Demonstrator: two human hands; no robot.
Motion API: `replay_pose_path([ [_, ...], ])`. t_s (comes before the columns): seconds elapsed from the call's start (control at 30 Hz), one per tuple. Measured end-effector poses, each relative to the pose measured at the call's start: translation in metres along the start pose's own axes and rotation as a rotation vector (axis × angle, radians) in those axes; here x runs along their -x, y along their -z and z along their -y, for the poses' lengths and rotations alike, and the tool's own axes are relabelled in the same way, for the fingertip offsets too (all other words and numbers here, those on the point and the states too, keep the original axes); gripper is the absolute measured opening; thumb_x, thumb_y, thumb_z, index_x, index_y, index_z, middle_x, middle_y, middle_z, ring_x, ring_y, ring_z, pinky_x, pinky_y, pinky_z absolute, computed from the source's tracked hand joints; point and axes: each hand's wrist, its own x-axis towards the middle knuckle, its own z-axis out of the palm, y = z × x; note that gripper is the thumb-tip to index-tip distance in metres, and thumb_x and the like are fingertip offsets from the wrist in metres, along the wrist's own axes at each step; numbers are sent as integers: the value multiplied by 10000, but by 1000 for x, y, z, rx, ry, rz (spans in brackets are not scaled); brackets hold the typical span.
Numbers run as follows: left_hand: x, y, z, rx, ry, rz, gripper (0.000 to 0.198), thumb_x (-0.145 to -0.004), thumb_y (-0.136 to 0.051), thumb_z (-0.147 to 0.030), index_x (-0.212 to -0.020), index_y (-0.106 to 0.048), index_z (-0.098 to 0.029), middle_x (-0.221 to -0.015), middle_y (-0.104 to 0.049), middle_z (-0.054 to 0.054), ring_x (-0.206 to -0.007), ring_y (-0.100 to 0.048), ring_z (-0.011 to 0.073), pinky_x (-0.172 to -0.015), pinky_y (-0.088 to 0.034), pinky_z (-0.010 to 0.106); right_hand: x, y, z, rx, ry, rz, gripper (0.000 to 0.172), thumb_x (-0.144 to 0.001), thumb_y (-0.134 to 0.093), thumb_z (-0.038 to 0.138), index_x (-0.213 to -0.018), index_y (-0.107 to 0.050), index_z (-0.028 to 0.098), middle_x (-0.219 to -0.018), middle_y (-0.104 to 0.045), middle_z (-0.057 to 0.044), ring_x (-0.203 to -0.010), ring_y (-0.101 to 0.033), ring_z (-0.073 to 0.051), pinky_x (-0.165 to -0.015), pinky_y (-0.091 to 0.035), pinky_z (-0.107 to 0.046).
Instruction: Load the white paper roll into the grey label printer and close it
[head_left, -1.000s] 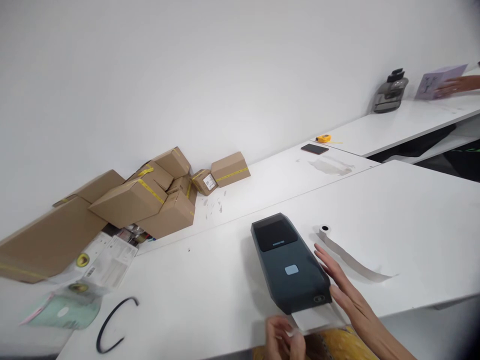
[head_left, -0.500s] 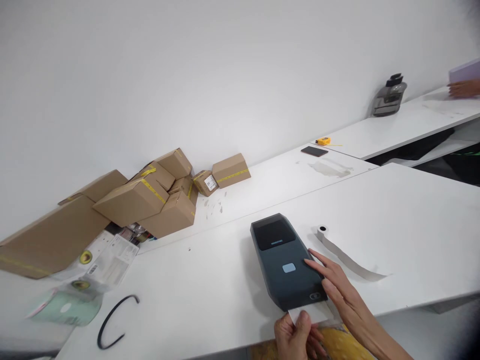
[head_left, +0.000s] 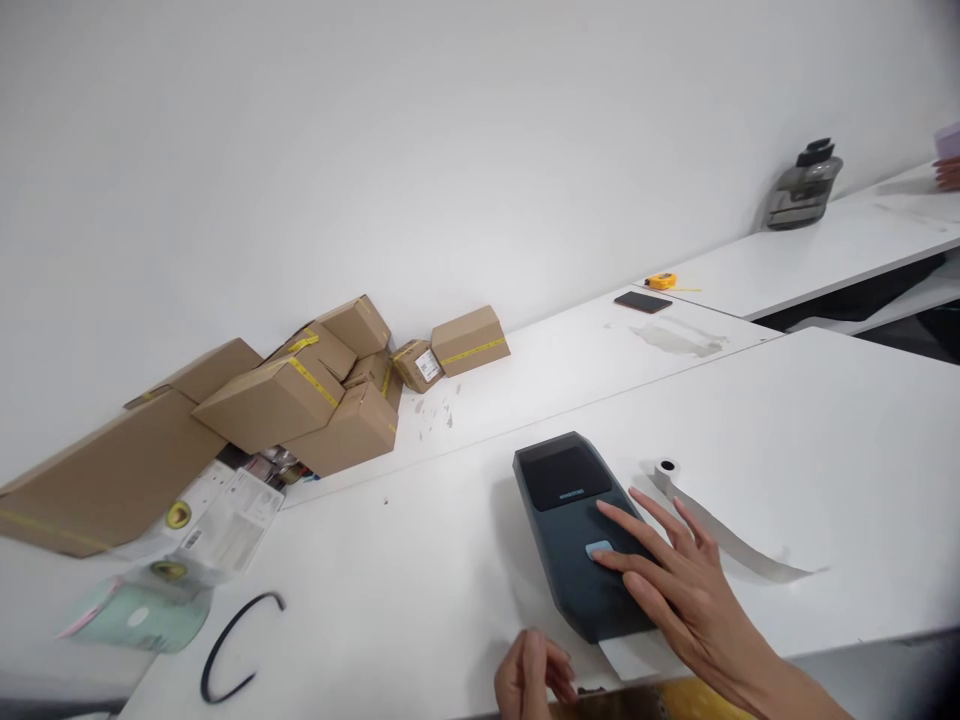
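Observation:
A dark blue device like a paper printer, with a black glossy panel at its far end, lies on the white table. My right hand is over it with fingers spread, one fingertip on its light blue button. From the device's near end a white paper strip sticks out. Just left of that strip, my left hand is curled closed at the table's front edge, with nothing visible in it. Beyond my right hand lies a paper roll, its loose tail partly hidden behind my fingers.
Cardboard boxes are piled along the wall at left. Nearer lie a clear package, a green pouch and a black curved band. Farther back are a phone, a yellow tape measure, a large bottle and another person's hand.
My left hand has let go of the paper strip and moved left. My right hand has shifted from the device's right side onto its top, a finger on the button. The view has turned slightly.

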Motion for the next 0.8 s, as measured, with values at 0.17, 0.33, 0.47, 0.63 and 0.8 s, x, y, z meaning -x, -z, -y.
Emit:
replay_pose_path([
  [0.17,-9,-21,-18,11,-205,-168,556,-817,-575,-702,-983,-748,-200,-1070,-737,102,-1026,-666,255,-881,-534,310,5,-1,3,-54,-91,39,289,-959,-508,363,-1156,-703,444,-1520,-495,80,-1480,-301,-366,-1182,-103,-697],
  [0.33,-6,-41,-13,44,-189,-89,747,-862,-519,-693,-1425,-538,-202,-1571,-431,98,-1474,-344,295,-1178,-349,351,29,0,4,-427,-402,69,452,-995,-370,504,-1424,-497,443,-1647,-271,66,-1516,-226,-348,-1169,-319,-627],
  [0.47,-2,-44,-11,-9,-208,-61,797,-882,-469,-704,-1488,-463,-186,-1620,-346,69,-1523,-243,265,-1242,-224,339,38,-6,4,-586,-588,5,518,-1002,-296,542,-1504,-379,441,-1660,-230,88,-1533,-183,-316,-1230,-197,-601],
  [0.63,-1,-42,-21,57,-160,-29,823,-905,-439,-681,-1529,-385,-147,-1617,-350,75,-1510,-283,240,-1226,-257,302,45,-25,-14,-630,-547,-5,572,-987,-289,575,-1531,-356,411,-1649,-268,82,-1519,-227,-322,-1219,-280,-538],
  [0.8,-10,-38,-49,73,-252,-65,706,-909,-438,-673,-1474,-486,-253,-1617,-361,21,-1491,-327,241,-1180,-341,269,19,-18,-19,-554,-398,-79,587,-984,-225,609,-1501,-412,404,-1620,-348,45,-1470,-341,-351,-1161,-374,-544],
])
